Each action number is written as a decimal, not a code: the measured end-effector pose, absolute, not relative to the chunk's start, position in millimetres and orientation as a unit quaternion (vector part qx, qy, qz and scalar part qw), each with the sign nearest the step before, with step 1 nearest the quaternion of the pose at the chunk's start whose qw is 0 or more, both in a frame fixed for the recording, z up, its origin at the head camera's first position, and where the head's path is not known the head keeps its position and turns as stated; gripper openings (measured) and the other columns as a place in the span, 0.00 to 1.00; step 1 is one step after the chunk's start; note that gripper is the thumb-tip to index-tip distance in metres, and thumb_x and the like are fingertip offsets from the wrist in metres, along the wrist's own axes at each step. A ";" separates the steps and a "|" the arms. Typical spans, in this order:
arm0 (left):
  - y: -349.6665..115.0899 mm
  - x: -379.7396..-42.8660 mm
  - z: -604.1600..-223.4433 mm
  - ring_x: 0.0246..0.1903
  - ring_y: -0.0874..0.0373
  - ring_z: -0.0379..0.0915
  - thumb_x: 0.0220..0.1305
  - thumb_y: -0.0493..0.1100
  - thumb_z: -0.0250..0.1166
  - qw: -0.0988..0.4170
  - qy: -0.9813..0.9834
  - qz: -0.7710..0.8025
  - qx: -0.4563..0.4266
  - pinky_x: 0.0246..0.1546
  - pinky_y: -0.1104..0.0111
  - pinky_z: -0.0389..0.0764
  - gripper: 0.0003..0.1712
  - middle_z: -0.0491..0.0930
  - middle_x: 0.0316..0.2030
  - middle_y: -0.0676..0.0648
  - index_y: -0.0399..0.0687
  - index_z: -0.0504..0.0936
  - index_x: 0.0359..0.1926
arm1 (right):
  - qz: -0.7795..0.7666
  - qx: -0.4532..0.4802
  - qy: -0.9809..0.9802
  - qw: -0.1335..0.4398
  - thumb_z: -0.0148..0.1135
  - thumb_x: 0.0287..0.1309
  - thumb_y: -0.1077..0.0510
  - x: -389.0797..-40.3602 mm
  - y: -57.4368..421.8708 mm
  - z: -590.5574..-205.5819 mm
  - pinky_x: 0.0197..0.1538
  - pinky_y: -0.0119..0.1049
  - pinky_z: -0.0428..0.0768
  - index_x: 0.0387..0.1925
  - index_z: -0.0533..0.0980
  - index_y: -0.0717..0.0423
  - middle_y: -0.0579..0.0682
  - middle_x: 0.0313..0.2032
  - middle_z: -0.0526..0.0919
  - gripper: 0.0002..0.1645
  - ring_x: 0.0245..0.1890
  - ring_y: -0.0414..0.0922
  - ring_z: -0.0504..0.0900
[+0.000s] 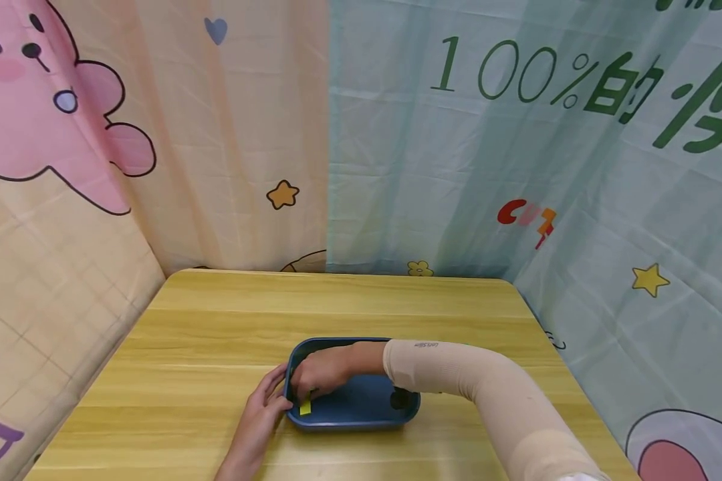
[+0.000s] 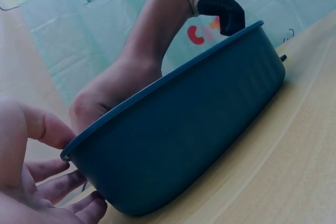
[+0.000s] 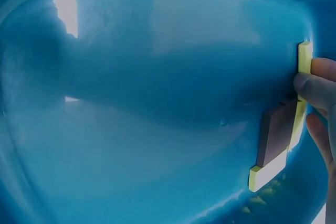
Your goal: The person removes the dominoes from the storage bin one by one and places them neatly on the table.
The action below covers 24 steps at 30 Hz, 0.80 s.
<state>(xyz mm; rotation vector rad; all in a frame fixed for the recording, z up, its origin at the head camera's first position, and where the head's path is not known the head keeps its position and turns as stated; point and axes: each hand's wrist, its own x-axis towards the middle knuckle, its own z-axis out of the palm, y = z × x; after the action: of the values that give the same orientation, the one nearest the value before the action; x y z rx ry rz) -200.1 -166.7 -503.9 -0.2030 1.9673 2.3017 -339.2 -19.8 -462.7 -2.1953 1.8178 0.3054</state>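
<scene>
the left hand (image 1: 259, 417) lies on the wooden table (image 1: 174, 347) with fingers fairly straight, its fingertips (image 2: 63, 186) touching the left end wall of the blue tray (image 1: 361, 404); the thumb rests at the rim. inside the tray's left end, the right hand (image 1: 321, 374) reaches down, fingers (image 3: 315, 90) pinched on a small yellow piece (image 3: 294, 129) with a brown face, held against the tray's inner wall. cartoon curtains (image 1: 517, 167) hang behind the table.
</scene>
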 end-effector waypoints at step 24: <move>-165.1 -197.7 -503.2 0.72 0.35 0.58 0.63 0.27 0.54 0.043 0.649 0.757 -0.062 0.54 0.70 0.74 0.40 0.58 0.75 0.32 0.38 0.60 0.77 | -0.111 -0.630 0.740 0.208 0.55 0.73 0.65 -338.7 9.2 -450.5 0.44 0.20 0.73 0.51 0.83 0.56 0.38 0.36 0.81 0.13 0.33 0.29 0.74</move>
<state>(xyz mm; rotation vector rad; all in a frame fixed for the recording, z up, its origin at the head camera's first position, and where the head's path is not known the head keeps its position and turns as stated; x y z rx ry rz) -197.7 -165.1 -503.2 -0.1890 1.9869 2.3148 -338.7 9.2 -450.5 -1.7542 2.0587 -0.3080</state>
